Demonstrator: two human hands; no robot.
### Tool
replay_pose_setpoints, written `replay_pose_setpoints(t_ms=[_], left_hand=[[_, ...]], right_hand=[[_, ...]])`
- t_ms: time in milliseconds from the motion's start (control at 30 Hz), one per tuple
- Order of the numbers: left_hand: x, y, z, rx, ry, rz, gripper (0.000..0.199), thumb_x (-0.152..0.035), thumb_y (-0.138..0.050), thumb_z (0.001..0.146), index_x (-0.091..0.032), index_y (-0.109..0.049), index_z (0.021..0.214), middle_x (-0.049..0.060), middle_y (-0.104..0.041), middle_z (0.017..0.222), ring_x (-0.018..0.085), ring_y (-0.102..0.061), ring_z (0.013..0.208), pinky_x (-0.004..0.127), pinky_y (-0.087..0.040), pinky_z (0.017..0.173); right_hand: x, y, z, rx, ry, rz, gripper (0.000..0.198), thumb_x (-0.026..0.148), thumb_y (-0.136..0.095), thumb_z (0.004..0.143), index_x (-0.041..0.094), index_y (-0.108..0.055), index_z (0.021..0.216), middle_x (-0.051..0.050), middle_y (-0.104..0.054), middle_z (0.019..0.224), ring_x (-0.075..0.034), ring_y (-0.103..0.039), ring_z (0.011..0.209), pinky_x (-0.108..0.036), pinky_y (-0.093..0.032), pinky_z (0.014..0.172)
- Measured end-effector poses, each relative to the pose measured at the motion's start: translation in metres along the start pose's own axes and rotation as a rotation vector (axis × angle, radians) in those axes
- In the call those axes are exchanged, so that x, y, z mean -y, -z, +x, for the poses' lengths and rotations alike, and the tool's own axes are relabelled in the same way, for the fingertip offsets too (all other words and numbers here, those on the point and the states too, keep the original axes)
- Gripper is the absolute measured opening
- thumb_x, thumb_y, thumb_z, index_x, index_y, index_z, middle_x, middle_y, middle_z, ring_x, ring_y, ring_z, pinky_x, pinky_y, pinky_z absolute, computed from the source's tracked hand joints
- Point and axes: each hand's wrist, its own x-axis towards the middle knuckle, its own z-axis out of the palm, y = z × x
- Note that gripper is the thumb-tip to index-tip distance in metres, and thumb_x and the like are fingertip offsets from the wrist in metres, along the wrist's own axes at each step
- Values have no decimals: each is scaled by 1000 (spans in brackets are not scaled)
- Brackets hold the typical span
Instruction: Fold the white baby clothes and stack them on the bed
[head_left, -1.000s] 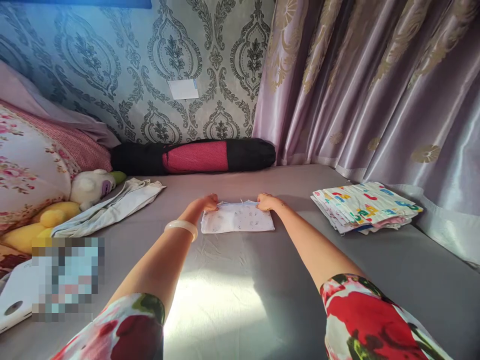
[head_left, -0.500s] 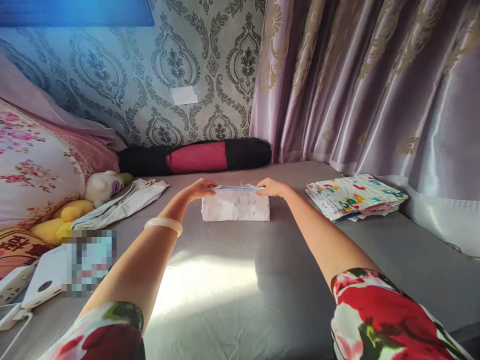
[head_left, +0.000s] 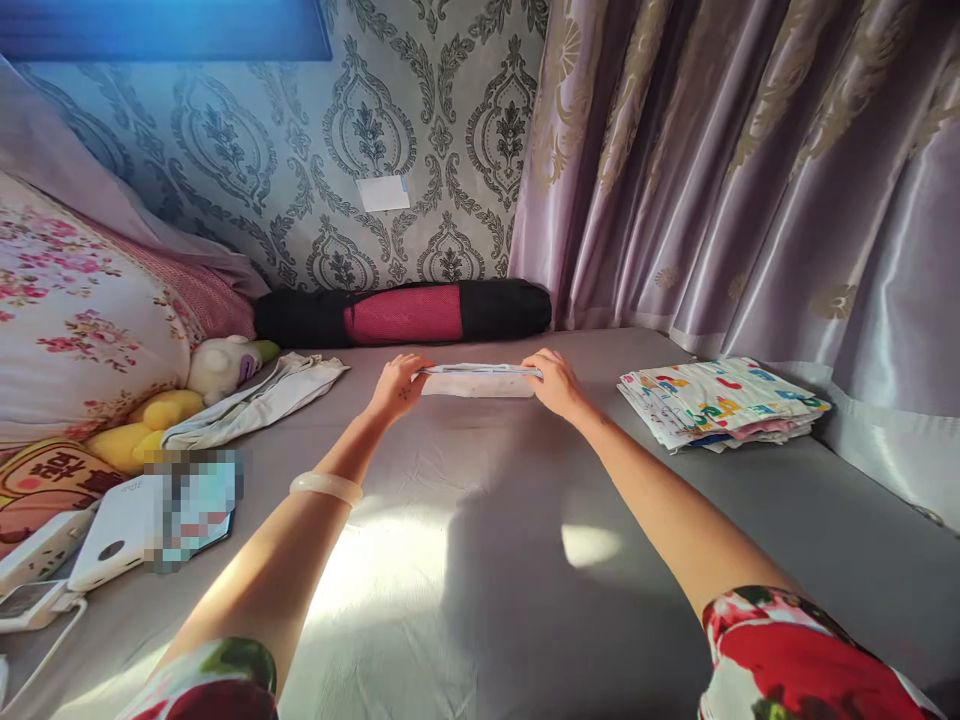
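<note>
Between my two hands is a folded white cloth (head_left: pixel 477 384), seen nearly edge-on with a pale blue layer along its top edge. My left hand (head_left: pixel 400 386) pinches its left end, fingers closed. At the right end my right hand (head_left: pixel 555 382) grips it the same way. Whether the cloth touches the sheet or hangs just above it I cannot tell. Off to the right, away from my hands, lies a stack of folded cloths (head_left: pixel 724 400), the top one white with coloured prints.
Grey sheet (head_left: pixel 517 560) covers the bed. A black and pink roll bag (head_left: pixel 405 312) lies along the wall. Leftward are crumpled pale cloth (head_left: pixel 259 400), plush toys (head_left: pixel 161 420), a flowered pillow (head_left: pixel 82 310), a white box-shaped device (head_left: pixel 116 535) and a cable. A curtain (head_left: pixel 675 180) hangs at right.
My hands have tipped the folded cloth, so its front face, broad before, now shows as a thin strip. The whole view has shifted slightly, with the surroundings appearing further right.
</note>
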Motion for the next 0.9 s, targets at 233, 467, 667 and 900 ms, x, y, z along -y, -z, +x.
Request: replay_pose_setpoints(t_ms=[233,467,667,900], left_hand=[[0,-13,-65,72,-169,59,33,-21,-37,95,-21,-67,108,6,-71,111,19,-62,103,34,-43,93],[-6,-15,-100,227,-326,41,37,-16,-35,96,-24,-69,109,6,-70,120,17,-61,114,38,-39,106],[-4,-16,-116,382,-325,85,44,-8,-38,88,-26,-65,119,4,-64,132,18,-55,125,42,-31,114],[-21,-5,-120,402,-247,46,32,-18,-44,89,-25,-67,110,4,-66,126,20,-59,119,44,-28,115]], right_hand=[[2,-11,-59,9,214,-81,24,8,-47,90,20,-65,100,-7,-64,106,-22,-52,99,-32,-35,88],[1,-20,-97,122,318,-136,30,1,-46,86,21,-66,98,-6,-64,105,-21,-53,96,-33,-36,85],[6,-15,-112,207,362,-128,30,5,-43,90,21,-66,100,-7,-65,105,-22,-54,95,-35,-35,91],[13,-5,-112,235,306,-69,31,6,-47,83,23,-69,97,-6,-67,104,-21,-57,94,-37,-34,96]])
